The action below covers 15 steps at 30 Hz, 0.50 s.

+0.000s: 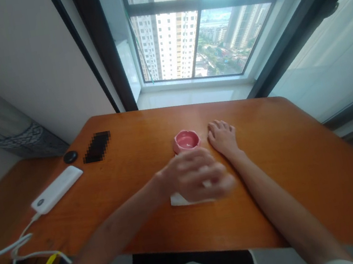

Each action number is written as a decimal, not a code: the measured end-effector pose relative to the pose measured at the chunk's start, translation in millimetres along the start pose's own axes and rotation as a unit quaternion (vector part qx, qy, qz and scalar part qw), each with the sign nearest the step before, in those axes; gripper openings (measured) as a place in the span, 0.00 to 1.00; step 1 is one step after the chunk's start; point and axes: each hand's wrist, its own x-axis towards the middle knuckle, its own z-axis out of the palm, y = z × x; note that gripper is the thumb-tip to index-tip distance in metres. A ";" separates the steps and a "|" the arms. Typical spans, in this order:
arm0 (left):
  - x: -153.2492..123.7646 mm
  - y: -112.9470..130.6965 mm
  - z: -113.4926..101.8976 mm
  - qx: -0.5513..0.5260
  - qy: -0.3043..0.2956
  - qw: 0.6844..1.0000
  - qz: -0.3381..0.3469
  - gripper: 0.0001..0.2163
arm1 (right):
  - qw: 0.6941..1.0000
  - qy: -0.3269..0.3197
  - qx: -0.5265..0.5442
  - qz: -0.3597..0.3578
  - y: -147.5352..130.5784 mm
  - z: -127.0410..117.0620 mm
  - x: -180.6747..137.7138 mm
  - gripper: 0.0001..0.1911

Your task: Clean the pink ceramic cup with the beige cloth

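My left hand [194, 175] hovers over the middle of the wooden table [305, 164], smeared by motion, above a white sheet or cloth [179, 200] that shows only at its near corner. Whether its fingers grip the white thing I cannot make out. My right hand [222, 136] lies flat on the table with fingers stretched out, holding nothing, just right of a small pink dish [186, 140]. The dish stands upright just beyond the white sheet.
A white power bank [57, 189] with a white cable [23, 250] lies at the table's left. A black round object [70, 157] and a dark flat device [97, 147] sit behind it. A large window [198, 23] faces the table's far edge.
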 end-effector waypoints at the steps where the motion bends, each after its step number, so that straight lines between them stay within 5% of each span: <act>1: 0.2 -26.9 -7.1 0.013 0.024 1.000 -0.010 0.19 | 1.000 -0.003 -0.016 0.002 -1.5 1.1 0.1 0.33; 3: -2.3 -79.7 -16.6 0.084 0.089 0.978 -0.166 0.23 | 0.998 -0.028 -0.050 0.012 -3.7 3.0 1.4 0.37; 6: -15.4 -139.6 -15.8 0.143 0.023 0.922 -0.360 0.27 | 0.992 -0.101 -0.074 0.031 -4.0 5.3 5.8 0.37; 9: -31.6 -167.4 -4.1 0.146 -0.024 0.901 -0.408 0.32 | 0.987 -0.134 -0.075 0.038 -2.4 7.2 10.7 0.38; 15: -40.8 -177.4 8.1 0.147 -0.071 0.893 -0.419 0.32 | 0.986 -0.140 -0.077 0.044 -1.8 9.3 14.4 0.40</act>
